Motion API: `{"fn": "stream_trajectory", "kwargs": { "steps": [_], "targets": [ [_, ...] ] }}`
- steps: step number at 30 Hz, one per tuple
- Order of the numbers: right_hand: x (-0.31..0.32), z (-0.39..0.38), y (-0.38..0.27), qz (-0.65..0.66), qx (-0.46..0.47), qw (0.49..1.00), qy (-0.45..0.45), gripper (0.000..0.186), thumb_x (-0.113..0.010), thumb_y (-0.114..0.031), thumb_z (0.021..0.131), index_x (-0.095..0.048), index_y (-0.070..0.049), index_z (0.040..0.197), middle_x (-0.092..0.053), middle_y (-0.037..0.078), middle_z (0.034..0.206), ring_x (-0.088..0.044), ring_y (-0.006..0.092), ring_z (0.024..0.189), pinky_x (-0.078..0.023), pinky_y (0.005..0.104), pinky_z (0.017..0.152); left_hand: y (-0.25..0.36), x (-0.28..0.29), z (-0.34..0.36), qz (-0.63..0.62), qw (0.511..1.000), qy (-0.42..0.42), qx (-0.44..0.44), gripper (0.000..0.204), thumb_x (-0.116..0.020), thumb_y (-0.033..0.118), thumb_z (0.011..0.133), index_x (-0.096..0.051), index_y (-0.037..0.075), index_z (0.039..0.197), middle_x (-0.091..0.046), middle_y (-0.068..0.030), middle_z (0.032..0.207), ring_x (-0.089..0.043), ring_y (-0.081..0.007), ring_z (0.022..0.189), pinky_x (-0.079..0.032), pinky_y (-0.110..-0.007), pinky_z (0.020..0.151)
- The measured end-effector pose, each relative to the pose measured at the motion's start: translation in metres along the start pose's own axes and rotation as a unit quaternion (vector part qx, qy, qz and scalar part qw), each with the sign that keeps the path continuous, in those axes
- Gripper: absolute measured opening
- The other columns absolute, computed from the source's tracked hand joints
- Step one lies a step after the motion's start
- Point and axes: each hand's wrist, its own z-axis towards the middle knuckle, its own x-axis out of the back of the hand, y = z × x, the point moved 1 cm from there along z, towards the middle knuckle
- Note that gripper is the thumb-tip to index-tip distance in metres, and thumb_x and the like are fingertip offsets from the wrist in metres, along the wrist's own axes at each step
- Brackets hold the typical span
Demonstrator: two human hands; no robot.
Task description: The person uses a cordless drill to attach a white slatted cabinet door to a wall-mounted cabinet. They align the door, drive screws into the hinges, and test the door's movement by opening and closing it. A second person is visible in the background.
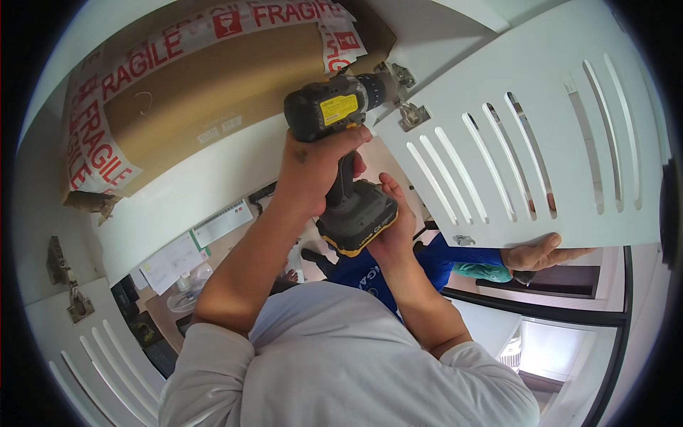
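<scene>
A black cordless drill with a yellow label is raised inside a white cabinet. My left hand wraps around its grip, below the motor housing. Under it, my right hand cups the side and base of the battery, with the fingers curled up along it. The drill's chuck points at a metal hinge joining a white slotted door to the cabinet; the bit's tip is hidden there. Another person's hand supports the door's lower edge.
A large cardboard box with red-and-white tape lies on the shelf beside the drill. A second slotted door hangs at lower left from its own hinge. Below are papers and a co-worker in a blue shirt.
</scene>
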Motion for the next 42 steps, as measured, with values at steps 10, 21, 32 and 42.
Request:
{"fn": "stream_trajectory", "kwargs": {
  "steps": [10, 21, 32, 42],
  "targets": [
    [-0.0067, -0.0042, -0.0031, 0.006, 0.013, 1.000, -0.009, 0.026, -0.047, -0.009, 0.102, -0.054, 0.000, 0.125, -0.060, 0.006, 0.093, -0.063, 0.0182, 0.088, -0.054, 0.0315, 0.083, 0.0062, 0.0041, 0.0037, -0.022, 0.999, -0.015, 0.024, 0.032, -0.072, 0.011, 0.087, -0.065, 0.001, 0.116, -0.074, -0.0122, 0.098, -0.062, -0.0152, 0.059, -0.051, -0.029, 0.053],
    [-0.0004, -0.0044, -0.0080, -0.013, 0.026, 1.000, 0.003, 0.028, -0.046, -0.009, 0.101, -0.053, 0.000, 0.127, -0.059, 0.005, 0.091, -0.063, 0.0171, 0.087, -0.053, 0.0305, 0.084, 0.0001, 0.0006, 0.0001, -0.019, 0.998, 0.035, 0.048, 0.033, -0.075, 0.024, 0.090, -0.064, 0.007, 0.116, -0.075, -0.0129, 0.103, -0.068, -0.0171, 0.062, -0.055, -0.029, 0.057],
    [-0.0072, -0.0077, -0.0044, -0.010, 0.017, 1.000, 0.011, 0.029, -0.044, -0.010, 0.102, -0.052, 0.000, 0.129, -0.059, 0.005, 0.094, -0.062, 0.0168, 0.086, -0.053, 0.0308, 0.082, 0.0087, -0.0004, -0.0003, 0.008, 0.999, 0.030, 0.041, 0.041, -0.079, 0.031, 0.090, -0.064, 0.007, 0.119, -0.075, -0.0126, 0.101, -0.067, -0.0171, 0.062, -0.055, -0.030, 0.056],
    [-0.0086, -0.0080, -0.0080, -0.004, 0.009, 1.000, 0.013, 0.028, -0.044, -0.011, 0.103, -0.051, 0.000, 0.127, -0.059, 0.005, 0.091, -0.063, 0.0182, 0.085, -0.054, 0.0321, 0.082, 0.0052, -0.0006, 0.0001, -0.004, 1.000, 0.009, 0.026, 0.027, -0.075, 0.010, 0.085, -0.067, -0.001, 0.109, -0.073, -0.0115, 0.094, -0.063, -0.0159, 0.061, -0.053, -0.031, 0.055]
  ]
}}
